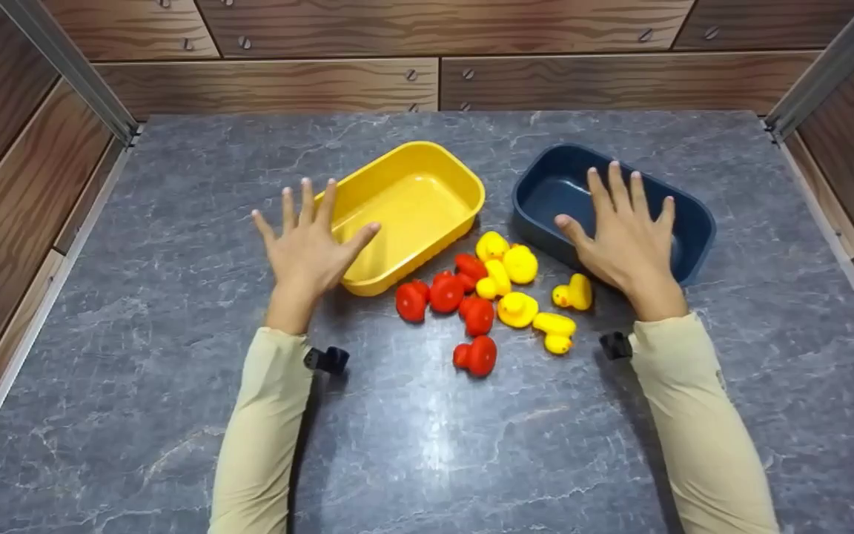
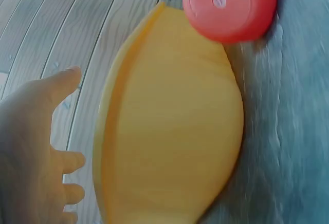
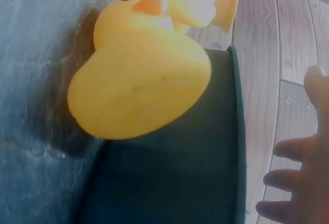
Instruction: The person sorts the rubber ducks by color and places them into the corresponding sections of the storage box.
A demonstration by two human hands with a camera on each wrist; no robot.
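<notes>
My left hand (image 1: 308, 241) hovers flat with fingers spread over the near left corner of an empty yellow tub (image 1: 416, 200). My right hand (image 1: 623, 230) is spread flat above the near side of an empty dark blue tub (image 1: 545, 189). Between the tubs lie several red rubber ducks (image 1: 445, 293) and several yellow rubber ducks (image 1: 517, 308) in a loose pile on the grey marble table. The left wrist view shows the yellow tub (image 2: 169, 126) close up, with a red duck's base (image 2: 229, 5). In the right wrist view a yellow duck (image 3: 141, 82) lies against the blue tub (image 3: 180, 172). Neither hand holds anything.
Wood-grain panels wall in the grey table (image 1: 138, 415) at the back and both sides, with metal posts (image 1: 71, 70) at the rear corners. A small black clip sits at each wrist, left clip (image 1: 327, 360) and right clip (image 1: 614, 345).
</notes>
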